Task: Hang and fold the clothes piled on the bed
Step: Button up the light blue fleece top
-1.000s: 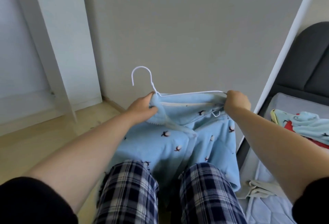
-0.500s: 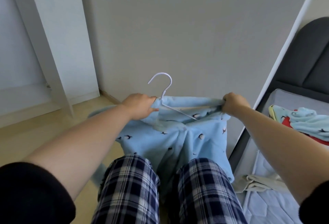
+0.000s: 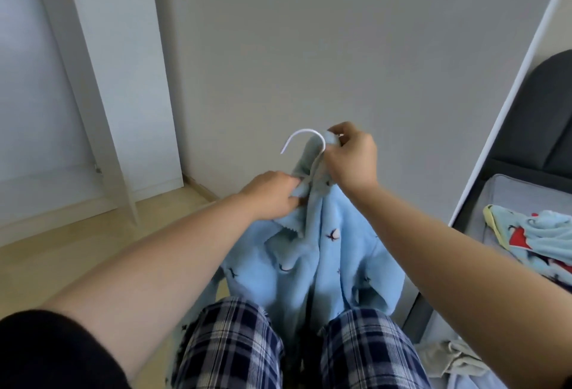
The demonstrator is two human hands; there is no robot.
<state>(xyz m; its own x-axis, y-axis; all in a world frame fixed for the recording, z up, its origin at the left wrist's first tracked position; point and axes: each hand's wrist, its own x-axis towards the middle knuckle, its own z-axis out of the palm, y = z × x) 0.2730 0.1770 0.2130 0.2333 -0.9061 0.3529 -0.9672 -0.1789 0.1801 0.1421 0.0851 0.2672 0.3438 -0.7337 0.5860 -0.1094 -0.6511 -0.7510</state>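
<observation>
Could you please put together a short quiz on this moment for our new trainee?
1. True or false: the left hand holds nothing.
2. The right hand grips the white hanger near which part? A) its hook B) its bottom bar C) a clip
3. Fill in: more clothes lie on the ___ at the right.

Key: 1 false, it grips the blue garment. 2 A. 3 bed.

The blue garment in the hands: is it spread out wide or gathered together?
Gathered. The blue garment hangs in narrow vertical folds; the left hand and right hand grip its top close together by the white hanger hook.
</observation>
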